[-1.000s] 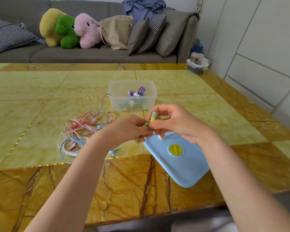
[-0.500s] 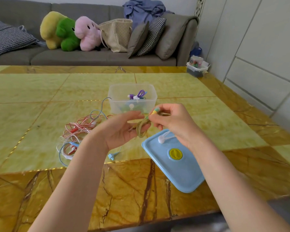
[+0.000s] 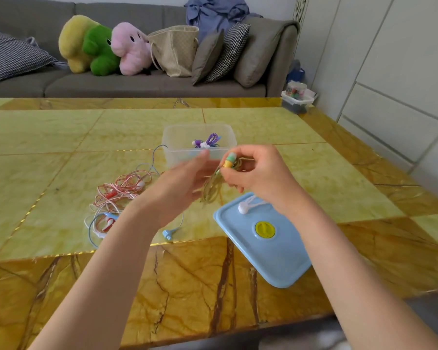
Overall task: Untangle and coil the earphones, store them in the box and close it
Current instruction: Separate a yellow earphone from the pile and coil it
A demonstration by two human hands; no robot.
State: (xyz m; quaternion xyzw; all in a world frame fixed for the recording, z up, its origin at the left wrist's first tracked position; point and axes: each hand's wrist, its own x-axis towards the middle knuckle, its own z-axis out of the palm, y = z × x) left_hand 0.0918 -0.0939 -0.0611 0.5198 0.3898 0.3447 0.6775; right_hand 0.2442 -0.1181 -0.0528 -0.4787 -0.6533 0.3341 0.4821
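— What do the hands hold?
— The right hand pinches the coiled yellow-green earphones; the left hand, fingers extended and blurred, touches the coil.
— The box?
— The clear box stands just beyond both hands, its blue lid below the right wrist.

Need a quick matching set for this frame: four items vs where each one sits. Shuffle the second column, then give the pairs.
Things
1. purple earphones
2. yellow-green earphone coil
3. blue lid
4. red-and-white earphones

Places
A. tangled on the table, left of the box
B. flat on the table, near the right forearm
C. inside the clear box
D. held between the left hand and right hand, above the table

Pairs: 1-C, 2-D, 3-B, 4-A
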